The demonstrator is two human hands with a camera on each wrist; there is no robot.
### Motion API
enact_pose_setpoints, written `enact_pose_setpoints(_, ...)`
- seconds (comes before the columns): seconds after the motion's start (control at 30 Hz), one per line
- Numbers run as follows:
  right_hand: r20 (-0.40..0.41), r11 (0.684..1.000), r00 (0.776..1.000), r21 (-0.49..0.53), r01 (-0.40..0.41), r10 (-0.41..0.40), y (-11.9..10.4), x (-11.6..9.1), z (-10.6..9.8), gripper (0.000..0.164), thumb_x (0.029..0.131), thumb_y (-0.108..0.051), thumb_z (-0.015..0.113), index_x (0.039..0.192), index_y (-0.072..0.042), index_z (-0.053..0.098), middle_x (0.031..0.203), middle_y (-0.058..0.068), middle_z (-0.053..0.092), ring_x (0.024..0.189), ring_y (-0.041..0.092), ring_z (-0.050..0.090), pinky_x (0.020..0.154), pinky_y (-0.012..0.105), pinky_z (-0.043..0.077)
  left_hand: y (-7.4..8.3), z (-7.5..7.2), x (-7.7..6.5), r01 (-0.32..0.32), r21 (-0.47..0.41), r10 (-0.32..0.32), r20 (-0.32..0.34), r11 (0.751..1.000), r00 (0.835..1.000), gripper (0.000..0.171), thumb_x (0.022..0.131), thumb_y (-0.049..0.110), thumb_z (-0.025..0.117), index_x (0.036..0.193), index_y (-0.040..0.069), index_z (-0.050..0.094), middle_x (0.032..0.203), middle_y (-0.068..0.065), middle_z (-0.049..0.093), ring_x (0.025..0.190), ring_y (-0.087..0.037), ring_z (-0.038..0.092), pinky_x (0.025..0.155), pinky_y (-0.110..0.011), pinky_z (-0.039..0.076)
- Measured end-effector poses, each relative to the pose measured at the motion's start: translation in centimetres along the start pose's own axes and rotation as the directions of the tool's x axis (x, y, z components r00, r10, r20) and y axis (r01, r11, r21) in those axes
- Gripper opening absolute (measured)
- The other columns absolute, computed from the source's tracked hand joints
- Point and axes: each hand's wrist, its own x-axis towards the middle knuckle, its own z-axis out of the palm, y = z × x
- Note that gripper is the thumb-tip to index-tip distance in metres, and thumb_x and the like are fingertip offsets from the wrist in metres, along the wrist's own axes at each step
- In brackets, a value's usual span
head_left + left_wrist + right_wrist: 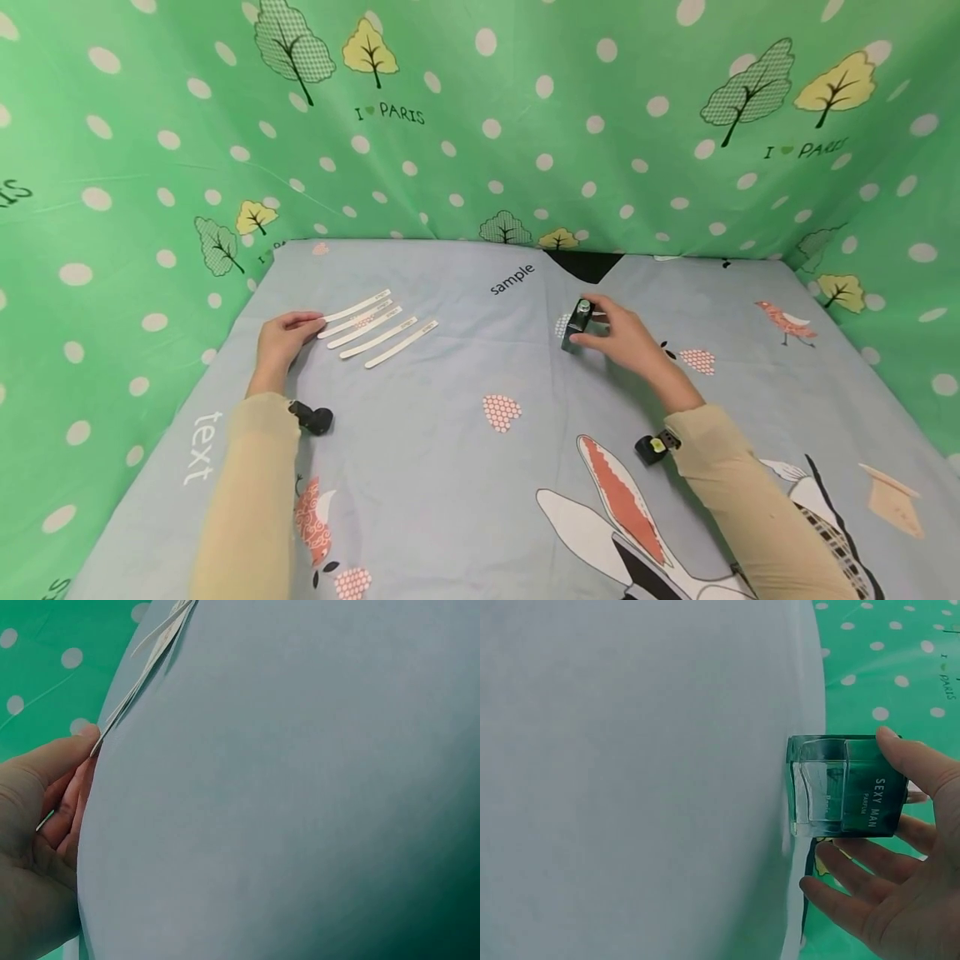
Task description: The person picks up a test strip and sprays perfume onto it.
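Note:
Several narrow white strips with small print at one end lie slanting side by side on the cloth, perfume test strips by their look. My left hand pinches the near end of the farthest strip between thumb and fingers; the left wrist view shows the thumb on that end. Out to the right, my right hand holds a green glass perfume bottle lettered "SEXY MAN", thumb on one side and fingers on the other. The bottle's base is at the cloth; whether it touches I cannot tell.
A grey-blue printed cloth covers the table, with hearts, birds and a rabbit drawn on it. Green dotted fabric hangs behind and at both sides. Each wrist wears a small black camera.

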Motion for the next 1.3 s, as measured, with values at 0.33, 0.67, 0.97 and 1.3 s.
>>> enact_pose_setpoints(0.33,-0.017,0.999,1.000,0.042,-0.007,0.008,0.0,-0.1,0.4,0.079,0.091,-0.024,0.074,0.155,-0.008,0.030,0.150,0.028,0.043,0.133,0.048,0.048,0.104,0.061,0.046,0.0,0.2,0.1,-0.001,-0.045,0.000,-0.015,0.999,1.000,0.045,0.092,0.030,0.072,0.128,0.004,0.066,0.070,0.029,0.059,0.073,0.012,0.059,0.069,-0.005,0.050)
enact_pose_setpoints(0.67,-0.037,0.997,0.999,0.081,-0.006,0.009,0.0,0.0,0.7,0.077,0.091,-0.021,0.074,0.154,-0.007,0.032,0.151,0.028,0.042,0.136,0.047,0.046,0.108,0.060,0.044,0.7,0.0,-0.6,0.025,-0.274,-0.030,-0.015,0.961,0.999,0.028,0.091,0.018,0.073,0.116,0.005,0.070,0.071,0.022,0.067,0.067,0.006,0.068,0.069,-0.010,0.056)
enact_pose_setpoints(0.97,-0.039,0.994,0.999,0.105,-0.029,0.033,-0.3,0.3,1.0,0.085,0.088,-0.013,0.076,0.156,-0.009,0.025,0.154,0.029,0.037,0.137,0.049,0.045,0.112,0.058,0.040,1.3,-0.1,-1.1,-0.028,-0.370,0.020,-0.026,0.928,0.999,0.005,0.092,0.011,0.071,0.096,0.014,0.070,0.067,0.018,0.070,0.066,0.003,0.070,0.069,-0.013,0.057)
enact_pose_setpoints(1.3,-0.059,0.984,0.996,0.169,-0.050,0.060,-0.2,0.4,1.2,0.083,0.087,-0.009,0.077,0.151,0.000,0.026,0.147,0.031,0.044,0.137,0.047,0.045,0.117,0.053,0.036,2.6,-0.1,-1.3,-0.056,-0.485,0.056,-0.014,0.873,0.998,0.009,0.089,0.007,0.073,0.087,0.016,0.073,0.070,0.013,0.073,0.068,0.000,0.072,0.071,-0.015,0.058)
